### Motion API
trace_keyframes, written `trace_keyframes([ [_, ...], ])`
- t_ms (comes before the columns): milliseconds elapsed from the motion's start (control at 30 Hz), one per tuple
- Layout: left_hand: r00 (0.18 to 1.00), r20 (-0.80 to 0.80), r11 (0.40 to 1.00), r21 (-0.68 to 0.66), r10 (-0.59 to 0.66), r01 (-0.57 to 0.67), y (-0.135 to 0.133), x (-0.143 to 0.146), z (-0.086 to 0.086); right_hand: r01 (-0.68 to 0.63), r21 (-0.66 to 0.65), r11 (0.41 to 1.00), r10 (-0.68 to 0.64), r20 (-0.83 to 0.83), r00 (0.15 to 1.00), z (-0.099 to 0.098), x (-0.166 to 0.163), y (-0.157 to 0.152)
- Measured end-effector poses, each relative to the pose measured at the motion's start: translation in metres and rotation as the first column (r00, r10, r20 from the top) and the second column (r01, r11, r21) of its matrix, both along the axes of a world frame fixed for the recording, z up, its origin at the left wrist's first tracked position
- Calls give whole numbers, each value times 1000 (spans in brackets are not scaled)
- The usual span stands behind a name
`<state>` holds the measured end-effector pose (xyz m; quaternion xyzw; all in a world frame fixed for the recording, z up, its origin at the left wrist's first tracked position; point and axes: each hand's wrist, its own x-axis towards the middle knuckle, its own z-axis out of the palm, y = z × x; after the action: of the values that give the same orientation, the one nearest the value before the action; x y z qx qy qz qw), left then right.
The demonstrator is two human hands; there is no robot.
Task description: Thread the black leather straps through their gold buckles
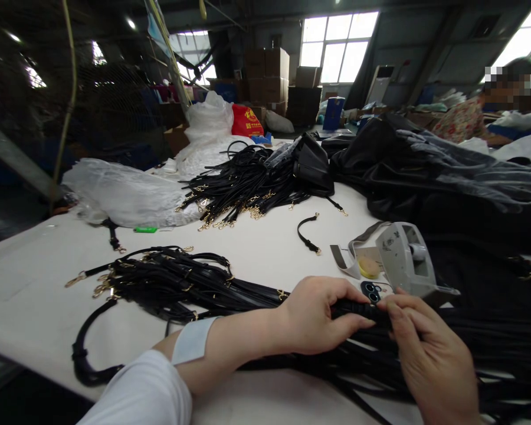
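Between my hands is a black strap (pixel 354 308), gripped at the front of the table. My left hand (pixel 312 316) closes round it with thumb and fingers. At its right end my right hand (pixel 429 348) pinches the strap, with the fingertips partly hiding what they hold. Under and beside both hands lie many long black straps (pixel 460 336). A bundle of black straps with gold clasps (pixel 159 280) lies left of my left hand. Just behind my fingertips is a phone (pixel 371 290), its camera lenses facing up.
A tape dispenser (pixel 407 260) stands behind my right hand, beside a yellow tape roll (pixel 369 267). One short strap (pixel 305 233) lies mid-table. Farther back are a strap pile (pixel 243 183), black material (pixel 425 171) and clear plastic (pixel 128 189). A person (pixel 464 118) is at far right.
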<state>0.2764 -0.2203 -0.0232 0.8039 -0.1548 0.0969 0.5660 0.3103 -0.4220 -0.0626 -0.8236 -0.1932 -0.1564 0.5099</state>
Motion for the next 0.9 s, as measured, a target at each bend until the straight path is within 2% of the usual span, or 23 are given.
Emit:
trace_keyframes([
  [167, 1000, -18, 997, 72, -5, 6, -1, -3, -3, 17, 17, 1000, -17, 11, 1000, -5, 0, -1],
  [467, 999, -19, 999, -38, 31, -32, -1, -1, 0, -210, -79, 975, 216, 91, 972, 8, 0, 1],
  [567, 999, 13, 999, -22, 48, -47, -1, -1, -1, -190, -94, 977, 197, 71, 978, 10, -2, 4],
  [667, 993, 65, 993, 52, 103, -106, -4, -3, -5, -152, -96, 984, 158, 62, 985, 7, -2, 6],
  [800, 975, 147, 973, 138, 165, -185, -8, -5, -10, -167, -140, 976, 181, 90, 979, 2, 1, 5],
  [900, 976, 164, 979, 127, 140, -161, -7, -4, -11, -174, -164, 971, 189, 80, 979, -1, 3, 3],
])
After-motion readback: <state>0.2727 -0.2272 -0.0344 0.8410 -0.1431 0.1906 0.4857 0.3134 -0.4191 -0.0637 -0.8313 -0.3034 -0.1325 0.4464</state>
